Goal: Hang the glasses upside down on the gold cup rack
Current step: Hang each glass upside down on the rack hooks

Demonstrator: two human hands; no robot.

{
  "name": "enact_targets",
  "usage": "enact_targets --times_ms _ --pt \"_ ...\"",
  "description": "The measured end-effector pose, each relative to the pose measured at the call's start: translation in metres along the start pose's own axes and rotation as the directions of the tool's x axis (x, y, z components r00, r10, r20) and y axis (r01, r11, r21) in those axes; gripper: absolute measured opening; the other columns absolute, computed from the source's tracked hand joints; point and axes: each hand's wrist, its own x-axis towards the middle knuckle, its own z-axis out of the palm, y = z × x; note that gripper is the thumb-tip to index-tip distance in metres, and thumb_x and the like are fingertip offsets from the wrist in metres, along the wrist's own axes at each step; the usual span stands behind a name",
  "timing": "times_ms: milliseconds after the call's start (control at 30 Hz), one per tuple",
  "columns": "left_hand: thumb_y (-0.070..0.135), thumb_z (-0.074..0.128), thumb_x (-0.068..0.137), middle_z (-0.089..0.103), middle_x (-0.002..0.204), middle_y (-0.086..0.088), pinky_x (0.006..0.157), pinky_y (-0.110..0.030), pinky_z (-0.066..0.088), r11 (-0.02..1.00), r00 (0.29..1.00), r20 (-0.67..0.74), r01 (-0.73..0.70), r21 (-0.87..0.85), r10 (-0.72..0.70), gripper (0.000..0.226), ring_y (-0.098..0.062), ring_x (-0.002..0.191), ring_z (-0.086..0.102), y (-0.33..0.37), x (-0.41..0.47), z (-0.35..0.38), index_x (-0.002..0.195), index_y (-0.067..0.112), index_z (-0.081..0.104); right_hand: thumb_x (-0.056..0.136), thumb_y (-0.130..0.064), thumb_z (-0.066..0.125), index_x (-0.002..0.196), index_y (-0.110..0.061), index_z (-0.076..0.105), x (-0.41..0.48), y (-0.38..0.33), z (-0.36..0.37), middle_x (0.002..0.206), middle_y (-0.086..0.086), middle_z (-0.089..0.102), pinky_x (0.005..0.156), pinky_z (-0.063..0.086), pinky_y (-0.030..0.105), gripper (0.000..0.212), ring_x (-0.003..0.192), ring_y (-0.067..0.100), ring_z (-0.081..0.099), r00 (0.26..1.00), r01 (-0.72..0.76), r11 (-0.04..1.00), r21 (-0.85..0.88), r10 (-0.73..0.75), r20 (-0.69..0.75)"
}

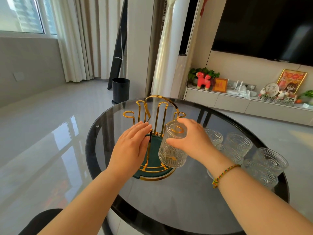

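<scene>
The gold cup rack (152, 107) with a dark green base stands near the middle of the round glass table (186, 192). My right hand (191, 138) grips an embossed clear glass (172, 146), upside down and tilted, over a gold prong on the rack's right side. My left hand (133, 146) lies flat, fingers together, against the rack's upright wires on its left side. Several more embossed glasses stand upright on the table to the right, among them one (238, 145) close behind my right wrist and another (269, 160) near the table's right edge.
A black bin (120, 89) stands on the shiny floor beyond the table. A low white TV cabinet (237, 100) with ornaments runs along the right wall under a dark screen. A black chair back (42, 219) shows at the bottom left.
</scene>
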Motion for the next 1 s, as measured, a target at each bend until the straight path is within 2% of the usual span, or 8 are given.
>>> enact_targets --times_ms 133,433,633,733,800,833,900,1000 --pt "0.015 0.044 0.088 0.052 0.131 -0.015 0.097 -0.035 0.022 1.0 1.0 -0.025 -0.002 -0.011 0.001 0.035 -0.034 0.125 0.042 0.001 0.0 0.002 0.122 0.009 0.049 0.067 -0.033 0.071 0.129 -0.015 0.036 0.0 0.002 0.003 0.133 0.006 0.043 0.085 0.029 0.025 0.072 0.121 0.023 0.033 1.0 -0.003 1.0 0.015 0.003 -0.025" --pt "0.015 0.042 0.09 0.048 0.135 -0.012 0.099 -0.032 0.021 1.0 0.999 -0.032 -0.003 -0.004 0.003 0.036 -0.03 0.129 0.038 0.006 0.002 0.008 0.126 0.011 0.045 0.07 -0.033 0.069 0.136 -0.015 0.023 0.002 0.006 0.001 0.143 0.007 0.032 0.101 0.032 0.037 0.082 0.129 0.025 0.025 0.999 -0.04 0.999 0.032 0.04 0.009" --pt "0.017 0.049 0.089 0.034 0.145 -0.005 0.103 -0.033 0.016 0.999 1.0 0.009 0.028 -0.047 -0.027 0.044 -0.021 0.136 0.022 0.011 -0.005 0.01 0.131 0.018 0.037 0.069 -0.035 0.069 0.137 -0.022 0.02 -0.027 0.02 -0.007 0.147 0.002 0.026 0.107 0.023 0.037 0.085 0.133 0.02 0.018 0.994 -0.027 0.996 0.085 0.035 -0.099" --pt "0.019 0.056 0.084 0.047 0.134 -0.018 0.1 -0.048 0.024 0.999 0.999 -0.039 -0.03 -0.038 0.029 0.035 -0.025 0.128 0.026 0.018 -0.028 0.015 0.118 0.01 0.053 0.07 -0.033 0.069 0.135 -0.023 0.025 -0.06 0.039 -0.006 0.14 -0.004 0.03 0.103 0.016 0.023 0.079 0.13 0.011 0.018 0.991 0.006 0.996 0.085 0.006 -0.132" --pt "0.032 0.044 0.088 0.056 0.123 -0.019 0.095 -0.053 0.03 0.996 0.995 -0.054 -0.09 -0.006 0.089 0.033 -0.026 0.126 0.037 0.024 -0.048 0.023 0.108 0.011 0.059 0.07 -0.028 0.07 0.13 -0.022 0.034 -0.084 0.053 -0.003 0.126 -0.01 0.034 0.093 0.012 0.009 0.07 0.121 0.004 0.023 0.982 0.025 0.995 0.093 -0.008 -0.187" --pt "0.036 0.037 0.089 0.06 0.118 -0.017 0.094 -0.053 0.031 0.992 0.991 -0.041 -0.128 0.003 0.128 0.037 -0.023 0.123 0.04 0.025 -0.056 0.028 0.104 0.012 0.061 0.07 -0.024 0.07 0.127 -0.02 0.039 -0.095 0.061 -0.002 0.121 -0.011 0.035 0.091 0.013 0.007 0.066 0.116 0.003 0.025 0.971 0.022 0.994 0.103 0.004 -0.238" --pt "0.032 0.039 0.086 0.068 0.105 -0.01 0.092 -0.052 0.036 0.981 0.981 0.011 -0.193 -0.012 0.193 0.033 -0.016 0.11 0.043 0.028 -0.071 0.039 0.096 0.013 0.065 0.068 -0.019 0.072 0.121 -0.017 0.045 -0.114 0.077 0.001 0.117 -0.01 0.037 0.094 0.018 0.012 0.059 0.114 0.005 0.028 0.93 -0.025 0.989 0.146 0.077 -0.358" --pt "0.011 0.061 0.078 0.072 0.094 -0.006 0.083 -0.047 0.05 0.984 0.976 0.12 -0.179 -0.02 0.181 0.013 -0.016 0.102 0.055 0.024 -0.088 0.056 0.088 0.013 0.068 0.066 -0.013 0.073 0.118 -0.013 0.046 -0.134 0.099 0.005 0.121 -0.001 0.041 0.097 0.03 0.029 0.058 0.119 0.017 0.035 0.831 -0.117 0.966 0.233 0.223 -0.51"
